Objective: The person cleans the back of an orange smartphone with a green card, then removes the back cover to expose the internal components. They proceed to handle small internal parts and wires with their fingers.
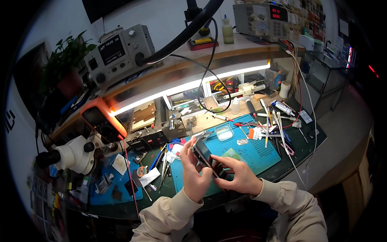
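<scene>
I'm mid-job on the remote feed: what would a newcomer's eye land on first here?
Probably the glaring white light strip under the shelf across the back of the bench. Next, the orange multimeter by the strip's left end, and the white microscope at far left. At front centre, the left hand and right hand hold a dark phone-like device over the blue mat.

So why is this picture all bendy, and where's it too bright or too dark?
Head view: the wooden shelf edge curves, fitting the fisheye lens; head view: the strip light below it glares white; head view: the corners go black; head view: the dark flat device between the left hand and right hand shows little detail.
</scene>
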Demonstrator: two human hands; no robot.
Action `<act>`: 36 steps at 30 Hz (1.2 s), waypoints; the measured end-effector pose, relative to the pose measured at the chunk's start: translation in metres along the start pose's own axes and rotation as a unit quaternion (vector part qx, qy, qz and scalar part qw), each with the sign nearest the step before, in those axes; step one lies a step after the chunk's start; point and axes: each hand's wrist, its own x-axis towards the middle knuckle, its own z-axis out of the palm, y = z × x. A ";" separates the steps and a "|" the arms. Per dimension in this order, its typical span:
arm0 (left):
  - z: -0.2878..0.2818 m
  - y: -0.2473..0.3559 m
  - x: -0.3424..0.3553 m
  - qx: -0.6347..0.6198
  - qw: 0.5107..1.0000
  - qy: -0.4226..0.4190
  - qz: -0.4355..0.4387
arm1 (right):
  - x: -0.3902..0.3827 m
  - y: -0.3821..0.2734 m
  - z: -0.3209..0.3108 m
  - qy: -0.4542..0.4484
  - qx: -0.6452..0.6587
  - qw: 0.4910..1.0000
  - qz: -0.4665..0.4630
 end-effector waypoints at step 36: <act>0.016 -0.012 -0.014 -0.068 0.993 -0.002 -0.093 | -0.017 0.025 0.001 -0.007 0.146 0.987 0.063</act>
